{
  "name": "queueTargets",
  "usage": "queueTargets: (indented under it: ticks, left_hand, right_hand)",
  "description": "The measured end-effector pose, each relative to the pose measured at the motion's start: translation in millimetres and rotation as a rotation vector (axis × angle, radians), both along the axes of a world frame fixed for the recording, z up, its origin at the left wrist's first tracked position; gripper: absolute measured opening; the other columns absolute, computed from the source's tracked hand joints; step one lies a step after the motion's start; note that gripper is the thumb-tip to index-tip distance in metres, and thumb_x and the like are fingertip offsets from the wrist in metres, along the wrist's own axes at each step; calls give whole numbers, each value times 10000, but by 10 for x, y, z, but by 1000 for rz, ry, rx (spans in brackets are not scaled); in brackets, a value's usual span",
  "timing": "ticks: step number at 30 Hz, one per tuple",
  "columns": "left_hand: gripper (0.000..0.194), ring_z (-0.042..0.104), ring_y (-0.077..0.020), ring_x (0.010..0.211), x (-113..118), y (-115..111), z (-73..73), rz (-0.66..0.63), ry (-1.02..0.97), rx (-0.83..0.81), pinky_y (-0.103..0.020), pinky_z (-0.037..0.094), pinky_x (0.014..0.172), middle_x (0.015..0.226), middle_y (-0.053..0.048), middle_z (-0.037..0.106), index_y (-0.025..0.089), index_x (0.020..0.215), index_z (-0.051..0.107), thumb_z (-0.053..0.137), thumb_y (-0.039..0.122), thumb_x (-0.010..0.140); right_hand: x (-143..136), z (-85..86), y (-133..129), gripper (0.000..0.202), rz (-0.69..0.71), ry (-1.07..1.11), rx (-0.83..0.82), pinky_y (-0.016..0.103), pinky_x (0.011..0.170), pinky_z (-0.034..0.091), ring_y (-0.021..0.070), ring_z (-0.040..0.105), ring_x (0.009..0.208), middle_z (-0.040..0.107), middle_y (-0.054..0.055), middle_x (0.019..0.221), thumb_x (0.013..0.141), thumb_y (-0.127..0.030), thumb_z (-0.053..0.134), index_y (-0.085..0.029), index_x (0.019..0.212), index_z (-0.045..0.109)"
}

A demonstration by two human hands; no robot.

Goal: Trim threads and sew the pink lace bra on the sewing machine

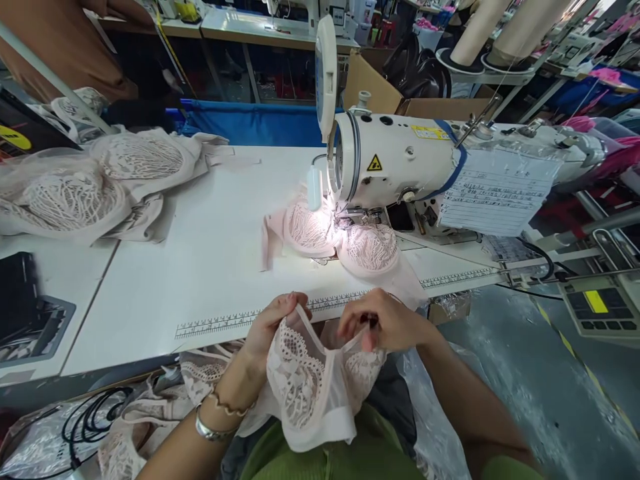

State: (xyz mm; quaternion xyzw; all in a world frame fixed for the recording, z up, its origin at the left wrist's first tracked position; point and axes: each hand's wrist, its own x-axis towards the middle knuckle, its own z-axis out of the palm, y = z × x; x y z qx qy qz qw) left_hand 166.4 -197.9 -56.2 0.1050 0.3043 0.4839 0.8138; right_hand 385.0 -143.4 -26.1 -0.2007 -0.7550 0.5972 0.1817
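The left hand pinches the upper edge of a pale pink lace bra, and the right hand is closed on the same edge a little further along, so the piece hangs between them over the person's lap, just below the near edge of the desk. The garment looks very light and limp; the lace is thin and would likely snag or stretch, so the firmer bound edge and the plain band at its bottom seem the safest places to hold. A measuring strip runs along the desk's near edge. Beyond it a second bra lies under the head of the sewing machine, lit by its lamp. At far left a heap of finished pieces rests on the desk. A clear plastic bag beside the right forearm holds something I cannot make out; more lace pieces lie low on the left.
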Motion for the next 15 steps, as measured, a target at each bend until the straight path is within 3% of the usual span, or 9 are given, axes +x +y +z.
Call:
queueTargets:
  ticks: [2,4,7,9,10,13,15]
  left_hand:
    - [460,388,-62,404,73,99,52,-55,38,44,-184,397,428,490,78,375,187,645,459,853,419,693]
    - [368,512,-100,527,106,178,155,-67,185,216,-212,462,519,620,22,550,183,718,545,828,419,738]
    - [208,617,-179,889,77,157,387,82,651,606,-274,516,772,972,-56,676,206,914,662,794,320,799]
    - [76,620,-173,887,50,35,536,161,902,787,-269,515,775,934,-42,680,226,930,689,727,249,869]
    - [16,631,-164,830,50,-45,587,127,971,855,-260,522,731,874,-32,685,232,914,699,685,230,906]
    - [121,686,-186,816,130,-262,592,-56,1108,1057,-274,562,704,892,-45,733,241,1031,725,675,270,925]
    - [221,702,-220,888,232,-331,483,-25,1227,1159,-297,582,741,967,-78,744,221,1123,705,694,278,909]
  right_hand:
    - [12,151,-30,410,139,23,100,212,550,406,88,539,552,636,-4,678,920,-571,604,-180,818,673]
    - [120,301,-83,367,194,80,136,208,528,378,72,474,502,553,-33,598,981,-466,539,-199,743,621]
    - [415,508,-185,456,25,161,103,229,517,370,77,435,452,478,-42,511,988,-506,506,-223,633,551]
    - [570,606,-257,474,-132,138,88,240,495,355,77,410,416,458,-46,473,972,-533,533,-226,613,570]
    - [601,632,-292,448,-198,89,96,242,486,346,77,409,416,469,-43,477,962,-520,563,-222,630,601]
    - [493,584,-392,282,-302,-104,145,228,485,340,80,448,472,570,-26,567,938,-392,643,-193,744,693]
    - [330,451,-458,212,-350,-169,168,213,488,344,77,464,492,612,-24,603,934,-297,641,-180,769,703]
